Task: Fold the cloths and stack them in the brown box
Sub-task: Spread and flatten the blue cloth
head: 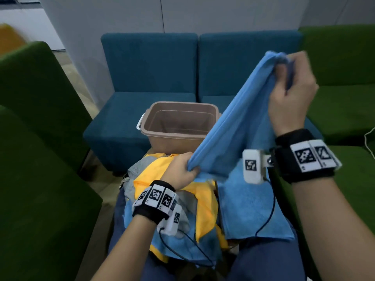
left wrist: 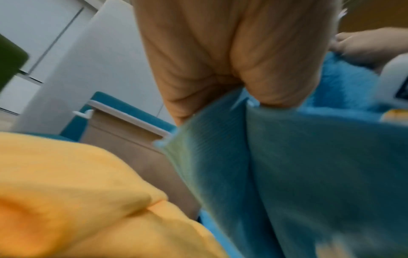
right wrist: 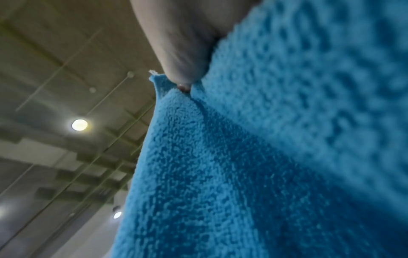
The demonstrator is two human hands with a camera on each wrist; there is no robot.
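Blue cloth (head: 233, 126) stretched between both hands, above the lap

Right hand (head: 292, 98) is up high, fingers bunched round one corner; left hand (head: 180, 169) pinches the low end over the yellow cloth (head: 203, 201), with the brown box (head: 178, 126) just beyond

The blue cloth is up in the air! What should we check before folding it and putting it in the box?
1. Left hand grips the lower end of the blue cloth: ok.
2. Right hand grips the upper end, held high: ok.
3. Cloth spread flat between the hands: not ok, it hangs bunched and twisted.
4. Brown box open with room inside: ok, nothing shows in it.
5. Cloth free of the pile of yellow, grey and blue cloths on the lap: cannot tell, its lower edge meets the pile.
6. Wrist cables clear of the cloth: cannot tell.
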